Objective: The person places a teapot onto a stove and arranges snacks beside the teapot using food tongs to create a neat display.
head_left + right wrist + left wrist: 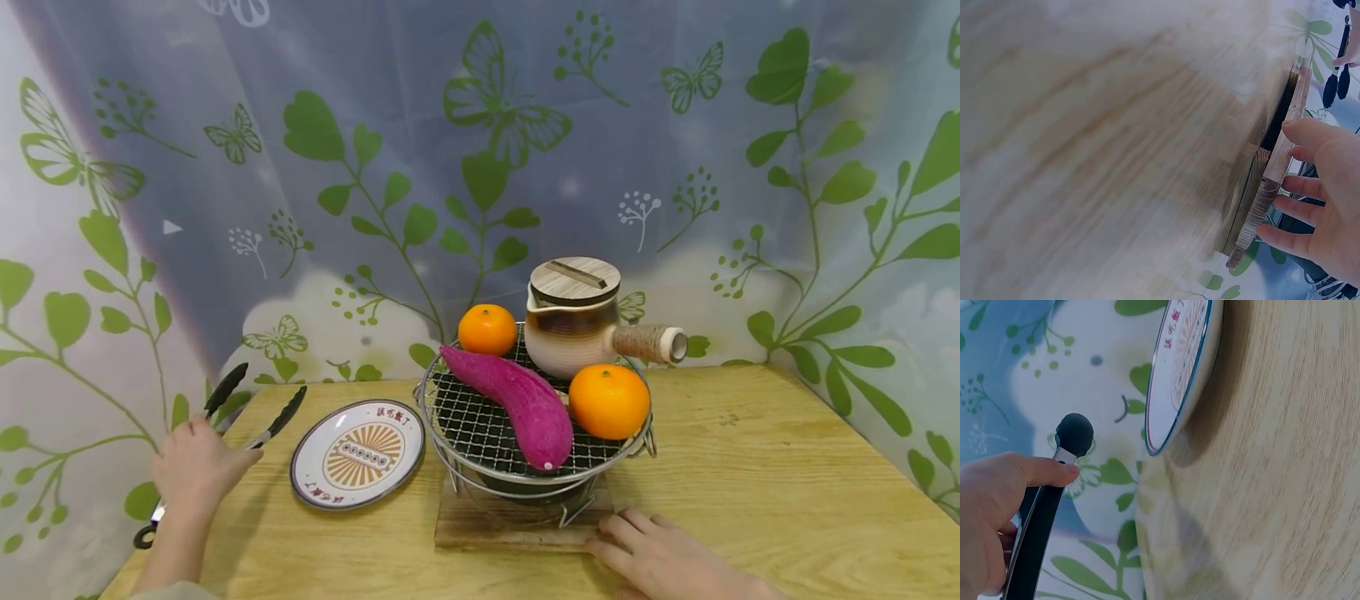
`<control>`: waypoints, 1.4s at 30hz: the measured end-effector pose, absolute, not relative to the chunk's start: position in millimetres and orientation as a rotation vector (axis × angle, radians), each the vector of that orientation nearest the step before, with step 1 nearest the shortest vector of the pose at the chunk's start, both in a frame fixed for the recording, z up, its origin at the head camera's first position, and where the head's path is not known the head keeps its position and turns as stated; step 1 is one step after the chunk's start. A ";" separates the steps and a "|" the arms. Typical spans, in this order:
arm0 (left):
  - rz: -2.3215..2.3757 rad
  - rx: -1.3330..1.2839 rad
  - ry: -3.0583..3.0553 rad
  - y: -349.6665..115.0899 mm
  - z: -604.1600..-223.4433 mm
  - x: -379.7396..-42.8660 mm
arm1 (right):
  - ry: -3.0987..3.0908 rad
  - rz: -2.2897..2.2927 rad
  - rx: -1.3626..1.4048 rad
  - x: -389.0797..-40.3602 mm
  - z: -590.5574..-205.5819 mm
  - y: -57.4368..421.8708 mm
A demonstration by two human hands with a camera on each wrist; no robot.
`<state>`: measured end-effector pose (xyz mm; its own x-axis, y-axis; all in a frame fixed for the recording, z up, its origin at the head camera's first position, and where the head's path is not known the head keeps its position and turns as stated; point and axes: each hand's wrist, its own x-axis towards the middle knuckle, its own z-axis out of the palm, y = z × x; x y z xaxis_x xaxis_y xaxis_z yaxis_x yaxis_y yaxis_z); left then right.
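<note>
Tongs with black tips (288, 410) are gripped in my left hand (197, 467), their two arms spread apart, above the table's left side. In the left wrist view my thumb lies along the tongs' dark arm (1040, 540). My right hand (660, 554) rests with extended fingers at the right front corner of a wooden board (517, 533). Over that board stands a round wire grill (465, 421). On its mesh lie a purple sweet potato (525, 404), a small orange fruit (487, 330) at the back and a larger orange fruit (609, 402) at the right.
A side-handled clay pot (562, 346) with a wooden lid (576, 279) stands at the grill's back right. Between the tongs and the grill sits a white patterned plate (313, 458). Behind the wooden table (787, 483) hangs a leaf-and-butterfly curtain (420, 75).
</note>
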<state>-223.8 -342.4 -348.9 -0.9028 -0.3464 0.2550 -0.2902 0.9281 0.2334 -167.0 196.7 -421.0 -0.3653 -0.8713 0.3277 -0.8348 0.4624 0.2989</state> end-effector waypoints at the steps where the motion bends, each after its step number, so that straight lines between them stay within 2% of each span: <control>1: -0.281 0.484 -2.794 -344.3 -350.0 -224.1 | -2.274 -0.112 1.426 -167.1 -421.1 196.7; 42: -0.511 0.744 -2.966 -374.8 -399.8 -243.7 | -2.292 -0.146 1.418 -164.7 -418.9 196.2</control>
